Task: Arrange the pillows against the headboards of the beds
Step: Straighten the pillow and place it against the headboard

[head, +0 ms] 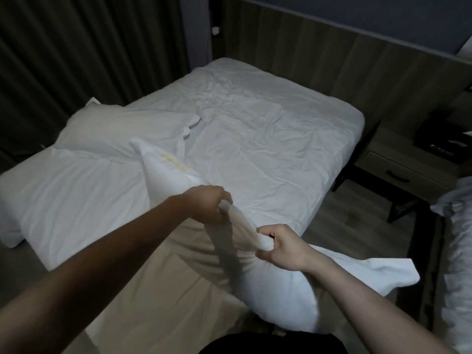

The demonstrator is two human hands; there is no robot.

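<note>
Both hands were closed tight on a plump white fabric pillow (pixel 268 284) held up over the near corner of the bed (pixel 255 139). The left hand (pixel 209 203) gripped a bunched fold of its upper edge, and the right hand (pixel 283 249) clenched the same edge a little nearer the camera. The pillow's lower right corner hung out past the mattress toward the wooden floor (pixel 339 215).

A second white pillow with yellow embroidered lettering (pixel 166 172) stood tilted just behind the left hand; the lettering was too blurred to read. Two more white pillows lay on the left side of the rumpled white sheet, one at the far edge (pixel 102 131) and one nearer (pixel 63 195), both well away from the brown wood-panelled headboard (pixel 332 52) at the far end.

Dark ribbed curtains (pixel 76 47) hung along the left. Between this bed and a second white bed (pixel 457 238) at the right edge stood a pale wooden nightstand with a dark drawer handle (pixel 398 172), a dark object on its top.
</note>
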